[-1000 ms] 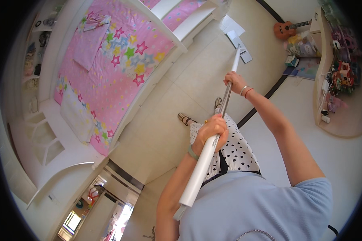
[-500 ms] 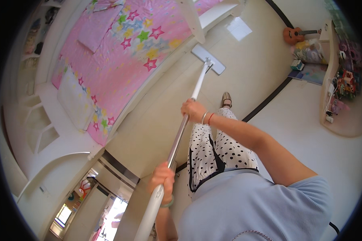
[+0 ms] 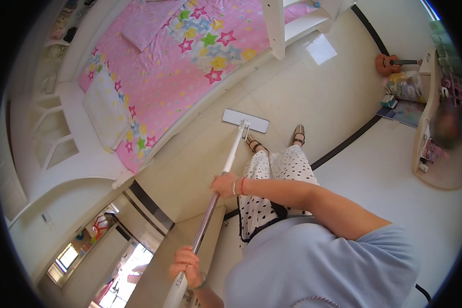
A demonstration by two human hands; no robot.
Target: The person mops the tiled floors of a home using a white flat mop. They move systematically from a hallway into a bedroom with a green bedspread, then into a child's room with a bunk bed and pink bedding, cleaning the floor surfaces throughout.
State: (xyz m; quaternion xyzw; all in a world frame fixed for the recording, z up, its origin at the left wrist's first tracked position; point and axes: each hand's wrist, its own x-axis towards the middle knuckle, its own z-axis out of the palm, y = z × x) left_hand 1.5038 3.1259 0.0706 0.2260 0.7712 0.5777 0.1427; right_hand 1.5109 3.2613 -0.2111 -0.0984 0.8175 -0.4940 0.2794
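I grip a mop (image 3: 226, 169) with both fists: right hand (image 3: 224, 185) mid-pole, left hand (image 3: 186, 264) at its end; its head (image 3: 245, 120) points toward the bed (image 3: 179, 61) edge.

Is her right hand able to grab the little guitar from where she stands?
Probably not. The right hand is wrapped around the mop handle, and the little guitar lies far across the floor by the wall, well beyond her arm's stretch.

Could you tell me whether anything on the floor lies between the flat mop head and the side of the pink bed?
Nothing visible does. The mop head sits on bare tile floor just short of the bed. The sandalled feet are behind it, and the ukulele lies far off by the wall.
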